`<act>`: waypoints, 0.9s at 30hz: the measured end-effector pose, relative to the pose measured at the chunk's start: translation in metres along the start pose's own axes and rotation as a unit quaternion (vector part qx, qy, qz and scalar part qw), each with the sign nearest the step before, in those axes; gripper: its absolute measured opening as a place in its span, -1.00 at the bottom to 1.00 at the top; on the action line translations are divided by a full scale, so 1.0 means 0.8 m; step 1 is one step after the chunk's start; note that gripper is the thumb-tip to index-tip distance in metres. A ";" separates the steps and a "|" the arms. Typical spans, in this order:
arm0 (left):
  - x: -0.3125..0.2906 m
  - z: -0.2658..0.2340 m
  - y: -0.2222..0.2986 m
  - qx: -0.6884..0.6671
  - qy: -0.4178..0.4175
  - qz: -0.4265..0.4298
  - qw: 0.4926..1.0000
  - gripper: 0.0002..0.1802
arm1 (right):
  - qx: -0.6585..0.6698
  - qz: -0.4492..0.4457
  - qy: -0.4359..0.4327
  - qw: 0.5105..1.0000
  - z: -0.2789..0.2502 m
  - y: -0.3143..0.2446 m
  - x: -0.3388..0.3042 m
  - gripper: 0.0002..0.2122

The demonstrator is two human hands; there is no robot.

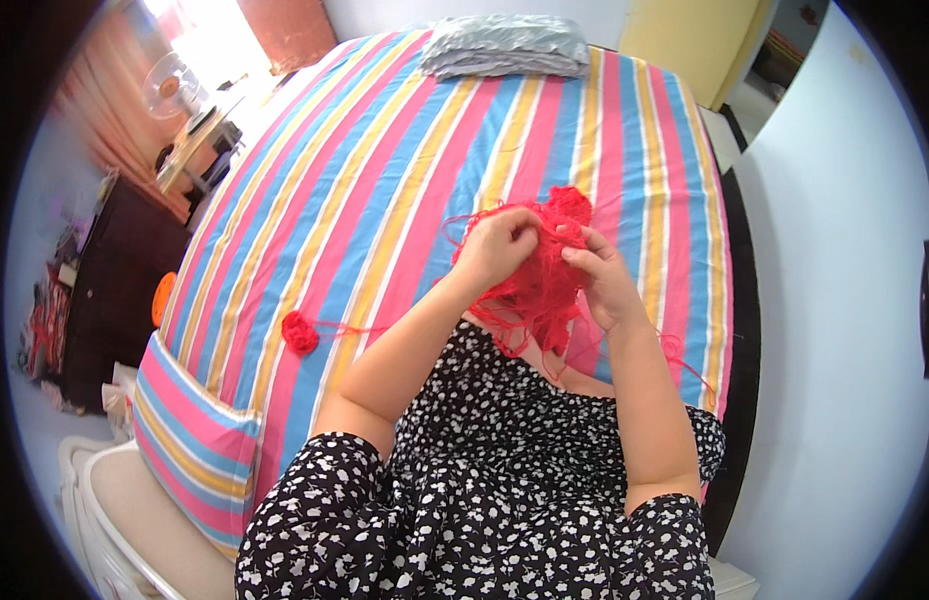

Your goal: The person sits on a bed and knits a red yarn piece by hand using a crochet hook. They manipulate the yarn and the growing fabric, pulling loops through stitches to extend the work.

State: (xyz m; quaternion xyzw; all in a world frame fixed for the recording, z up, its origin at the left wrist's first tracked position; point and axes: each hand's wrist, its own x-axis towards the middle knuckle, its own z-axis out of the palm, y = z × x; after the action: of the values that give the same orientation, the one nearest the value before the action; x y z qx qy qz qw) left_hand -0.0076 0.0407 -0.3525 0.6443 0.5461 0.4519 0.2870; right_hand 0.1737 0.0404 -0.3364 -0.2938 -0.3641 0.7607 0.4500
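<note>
A loose, tangled heap of red yarn (529, 290) lies at my lap, its strands spilling over the bed and my clothes. My left hand (499, 245) is closed at the heap's upper left, fingers curled into a pinch on the strands. On the other side, my right hand (606, 278) pinches the yarn between thumb and fingers. Just beyond the hands sits a denser red yarn clump (569, 204). Further left, a small red yarn ball (300, 334) rests on the striped sheet, a strand running from it toward my left forearm.
I sit on a bed with a striped sheet (384, 150). Folded grey bedding (504, 48) lies at the far end, and a striped pillow (196, 440) is at the near left. A fan (174, 88) stands far left; a pale wall (834, 300) is on the right.
</note>
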 end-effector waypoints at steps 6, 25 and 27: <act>0.090 0.042 0.030 -0.044 0.211 0.114 0.970 -0.83 | -0.112 -0.111 0.112 0.981 -0.043 -0.070 0.037 -0.91; 0.056 0.073 -0.061 -0.110 -0.069 0.046 0.990 -0.68 | -0.296 -0.042 0.105 0.948 -0.052 -0.047 0.091 -0.79; 0.057 0.080 -0.074 -0.166 -0.071 -0.018 0.983 -0.73 | -0.316 -0.044 0.120 0.940 -0.052 -0.049 0.088 -0.78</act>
State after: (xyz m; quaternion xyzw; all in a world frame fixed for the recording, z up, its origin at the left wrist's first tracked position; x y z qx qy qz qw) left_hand 0.0233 0.1066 -0.4185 0.6082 0.4534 0.4840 0.4363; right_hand 0.1947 0.1284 -0.3364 -0.4933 -0.5414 0.5452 0.4078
